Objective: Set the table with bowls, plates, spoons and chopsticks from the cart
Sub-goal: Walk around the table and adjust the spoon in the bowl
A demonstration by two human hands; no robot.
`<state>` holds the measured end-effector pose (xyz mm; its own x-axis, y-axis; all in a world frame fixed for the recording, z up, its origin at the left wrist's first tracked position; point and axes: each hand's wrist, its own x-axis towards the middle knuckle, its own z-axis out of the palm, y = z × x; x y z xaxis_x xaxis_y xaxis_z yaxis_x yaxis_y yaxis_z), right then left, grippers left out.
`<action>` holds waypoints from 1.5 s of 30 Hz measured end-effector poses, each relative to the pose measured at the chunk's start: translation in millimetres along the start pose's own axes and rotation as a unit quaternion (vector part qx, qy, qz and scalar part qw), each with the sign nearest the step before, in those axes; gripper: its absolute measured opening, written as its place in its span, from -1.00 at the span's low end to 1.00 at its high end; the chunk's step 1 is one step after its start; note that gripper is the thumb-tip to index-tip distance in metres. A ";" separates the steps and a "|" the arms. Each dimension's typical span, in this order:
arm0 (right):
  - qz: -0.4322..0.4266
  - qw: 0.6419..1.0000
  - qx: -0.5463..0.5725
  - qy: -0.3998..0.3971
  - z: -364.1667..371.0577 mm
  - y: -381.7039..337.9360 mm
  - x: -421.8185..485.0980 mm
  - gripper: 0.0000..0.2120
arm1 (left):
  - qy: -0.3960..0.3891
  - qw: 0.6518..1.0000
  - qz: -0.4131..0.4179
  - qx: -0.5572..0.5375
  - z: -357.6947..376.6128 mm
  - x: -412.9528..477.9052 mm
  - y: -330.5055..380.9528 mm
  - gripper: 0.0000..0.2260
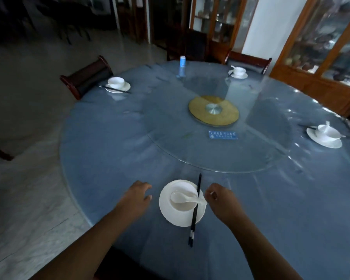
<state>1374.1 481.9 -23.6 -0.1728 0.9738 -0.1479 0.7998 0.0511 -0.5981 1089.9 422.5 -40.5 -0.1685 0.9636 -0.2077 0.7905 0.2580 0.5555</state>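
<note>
Right in front of me a white plate [170, 216] lies on the round blue table [113, 150]. A white bowl [182, 206] stands on it, with a white spoon [185, 198] resting across its rim. Black chopsticks [195, 211] lie across the plate's right side, pointing away from me. My left hand [136, 196] hovers just left of the plate, fingers apart and holding nothing. To the right of the plate is my right hand [220, 201], fingers loosely curled, close to the spoon handle and holding nothing.
Three more place settings stand at the far left [118, 84], far right [238, 72] and right [324, 135]. A glass turntable [220, 158] with a gold hub [213, 110] fills the centre. A small blue-white bottle [182, 61] stands at the far edge. Chairs and glass cabinets surround the table.
</note>
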 end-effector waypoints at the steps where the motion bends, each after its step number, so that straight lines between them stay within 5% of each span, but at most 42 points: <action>1: -0.013 0.999 -0.020 -0.031 2.8 -11.3 -2.9 -0.83 | 0.008 1.000 -0.006 0.010 -7.6 -12.6 -0.7 -0.65; 6: -0.118 0.984 -0.083 -0.106 38.2 -89.5 -20.7 -0.64 | 0.018 0.995 -0.058 0.082 -54.8 -71.9 -29.1 -0.64; 13: -0.268 0.946 -0.123 -0.138 115.2 -227.0 -35.7 -0.69 | 0.075 0.980 -0.133 0.126 -136.5 -133.6 -123.8 -0.64; 26: -0.305 0.924 -0.165 -0.163 286.6 -478.9 -24.5 -0.66 | 0.099 0.966 -0.180 0.156 -304.0 -166.7 -341.8 -0.62; 45: -0.292 0.931 -0.136 -0.169 431.8 -714.5 306.9 -0.64 | 0.078 0.973 -0.180 0.121 -510.1 164.3 -531.3 -0.62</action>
<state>501.4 648.5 18.1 -0.7585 0.6391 -0.1271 0.6207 0.6493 -0.4394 341.8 479.8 41.0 -0.5316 0.8181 -0.2191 0.7762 0.5742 0.2606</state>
